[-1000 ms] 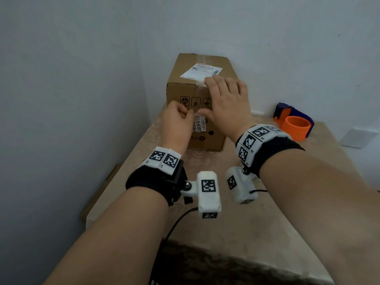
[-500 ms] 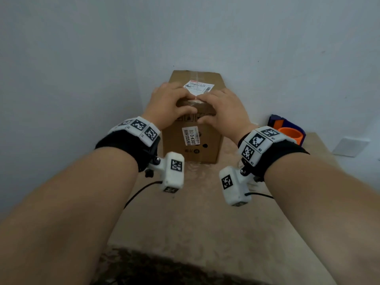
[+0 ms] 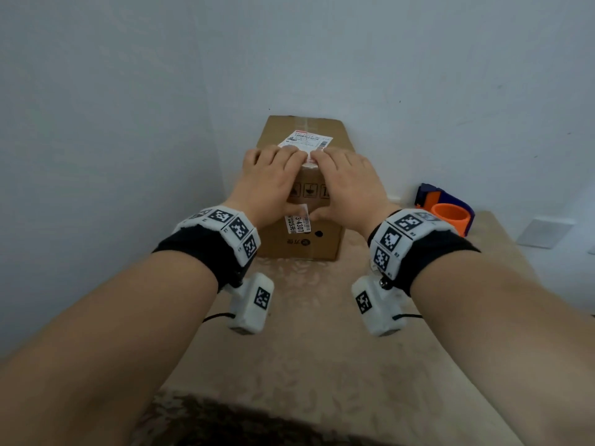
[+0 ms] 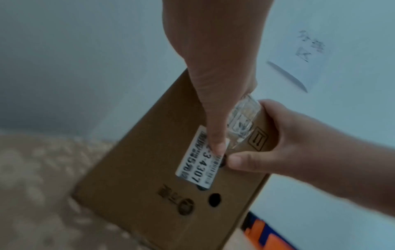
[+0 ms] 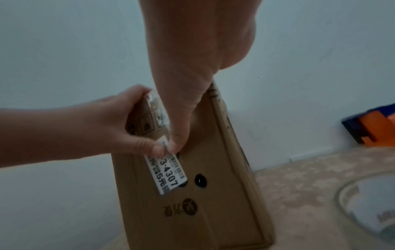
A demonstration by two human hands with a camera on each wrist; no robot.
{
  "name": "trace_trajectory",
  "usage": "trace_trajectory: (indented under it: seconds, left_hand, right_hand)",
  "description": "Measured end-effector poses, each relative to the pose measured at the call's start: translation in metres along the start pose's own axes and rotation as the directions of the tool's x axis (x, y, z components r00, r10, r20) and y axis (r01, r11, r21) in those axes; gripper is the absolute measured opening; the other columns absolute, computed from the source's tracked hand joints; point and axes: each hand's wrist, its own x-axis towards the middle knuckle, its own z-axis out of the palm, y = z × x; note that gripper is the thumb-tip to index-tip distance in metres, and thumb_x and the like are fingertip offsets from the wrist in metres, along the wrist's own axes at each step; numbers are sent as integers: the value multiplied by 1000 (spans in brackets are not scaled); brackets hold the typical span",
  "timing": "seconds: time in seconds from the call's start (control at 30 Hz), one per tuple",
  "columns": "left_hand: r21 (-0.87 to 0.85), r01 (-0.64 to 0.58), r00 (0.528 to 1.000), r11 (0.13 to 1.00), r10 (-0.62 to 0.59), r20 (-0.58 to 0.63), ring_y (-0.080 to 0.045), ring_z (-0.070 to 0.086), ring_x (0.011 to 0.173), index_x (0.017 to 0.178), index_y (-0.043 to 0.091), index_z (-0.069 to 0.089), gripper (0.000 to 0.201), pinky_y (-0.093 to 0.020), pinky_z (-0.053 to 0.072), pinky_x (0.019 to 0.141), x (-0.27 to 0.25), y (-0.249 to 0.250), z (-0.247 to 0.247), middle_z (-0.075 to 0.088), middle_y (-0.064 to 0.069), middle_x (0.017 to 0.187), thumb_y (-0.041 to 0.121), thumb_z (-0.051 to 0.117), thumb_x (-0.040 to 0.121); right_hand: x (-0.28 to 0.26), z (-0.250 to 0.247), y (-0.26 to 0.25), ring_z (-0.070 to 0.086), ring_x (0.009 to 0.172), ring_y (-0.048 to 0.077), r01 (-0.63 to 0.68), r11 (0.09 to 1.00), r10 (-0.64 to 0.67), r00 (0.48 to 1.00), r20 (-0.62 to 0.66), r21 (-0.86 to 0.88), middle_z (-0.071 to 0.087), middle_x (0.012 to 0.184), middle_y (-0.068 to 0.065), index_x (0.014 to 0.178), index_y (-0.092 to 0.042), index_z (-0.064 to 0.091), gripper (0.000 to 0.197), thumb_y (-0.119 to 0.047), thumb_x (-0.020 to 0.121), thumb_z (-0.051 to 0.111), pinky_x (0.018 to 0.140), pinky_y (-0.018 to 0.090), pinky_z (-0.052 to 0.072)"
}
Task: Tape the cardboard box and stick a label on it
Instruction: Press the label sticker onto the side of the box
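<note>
The cardboard box (image 3: 299,201) stands upright on the beige surface (image 3: 322,349), pushed into the corner of the walls, sealed so its contents are hidden. A white label (image 3: 305,142) lies on its top. The left hand (image 3: 270,185) and right hand (image 3: 346,185) drape over the front top edge, fingers (image 3: 331,154) flat on the label and clear tape (image 4: 243,121), thumbs pressing a small sticker (image 4: 198,162) on the front face. An orange tape dispenser (image 3: 446,210) sits well to the right.

A beige patterned table (image 3: 322,349) carries the cardboard box (image 3: 299,246) and an orange-blue tape dispenser (image 3: 446,210).
</note>
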Motion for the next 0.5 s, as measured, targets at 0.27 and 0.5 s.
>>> trace_trajectory:
  seconds: [0.27, 0.5]
  left_hand:
    - [-294, 18, 998, 956, -33, -45, -26, 55, 110, 119, 18, 63, 46, -38, 37, 93, 15, -10, -17, 67, -5, 116, 45, 63, 82]
    - [-294, -79, 996, 953, 87, 14, -28, 59, 89, 99, 9, 63, 33, -37, 43, 73, 19, -22, -26, 67, -11, 97, 37, 46, 95]
  right_hand:
    - [7, -6, 3, 47, 123, 25, -73, 981, 80, 996, -32, 181, 56, 134, 1, 131, -21, 51, 65, -47, 74, 69, 104, 41, 35]
    - [15, -19, -5, 54, 109, 27, -22, 940, 23, 1000, 1, 342, 65, 117, 9, 115, -10, 62, 33, -28, 88, 59, 97, 32, 33]
